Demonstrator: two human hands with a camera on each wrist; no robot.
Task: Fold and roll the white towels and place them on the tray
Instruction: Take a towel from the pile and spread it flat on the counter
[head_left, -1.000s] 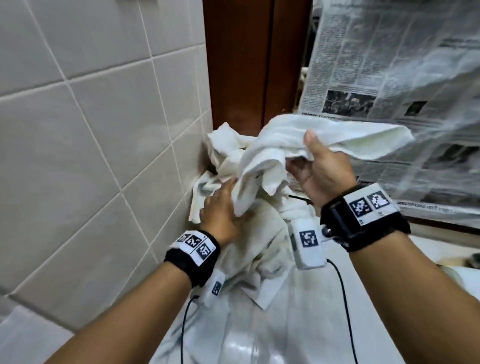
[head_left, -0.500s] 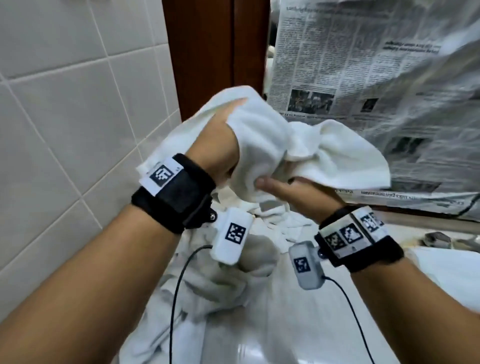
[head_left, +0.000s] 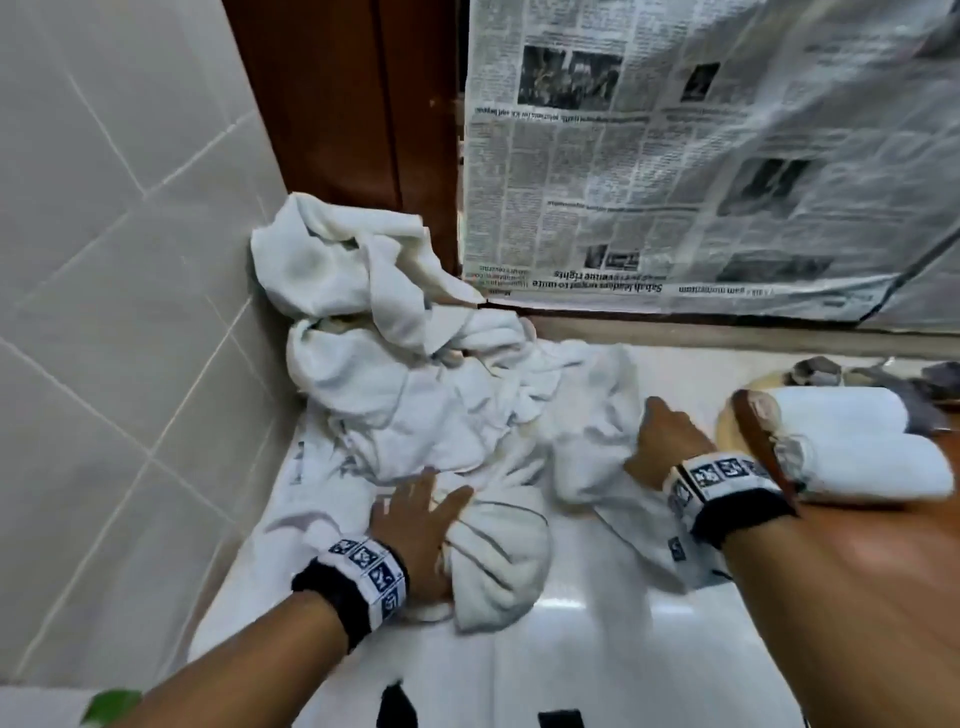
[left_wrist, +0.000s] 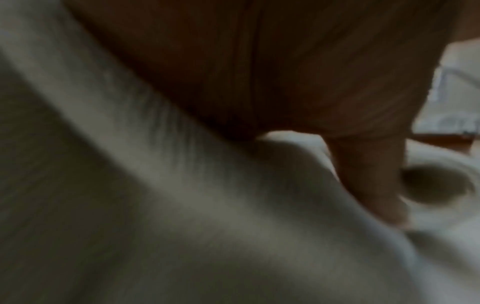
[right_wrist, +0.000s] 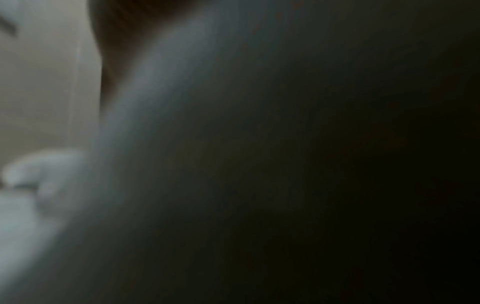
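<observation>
A crumpled white towel (head_left: 519, 525) lies stretched across the white counter between my hands. My left hand (head_left: 415, 519) grips its bunched near end, where the folds gather under the thumb; the left wrist view shows the palm and thumb (left_wrist: 369, 181) pushed into the cloth. My right hand (head_left: 660, 441) holds the towel's far right part, its fingers buried in the fabric. The right wrist view is dark and blurred. A heap of loose white towels (head_left: 384, 332) fills the corner behind. Two rolled towels (head_left: 857, 447) lie on the wooden tray (head_left: 761, 447) beside my right wrist.
A tiled wall (head_left: 119, 312) runs close along the left. Behind stand a brown wooden frame (head_left: 353, 130) and a newspaper sheet under plastic (head_left: 701, 156). Grey stones (head_left: 815, 371) sit past the tray. A green leaf (head_left: 109, 701) shows at the bottom left.
Both hands came down from chest height to the counter, bringing the towel with them. The view has tilted down and to the right, so the tray with rolled towels now shows.
</observation>
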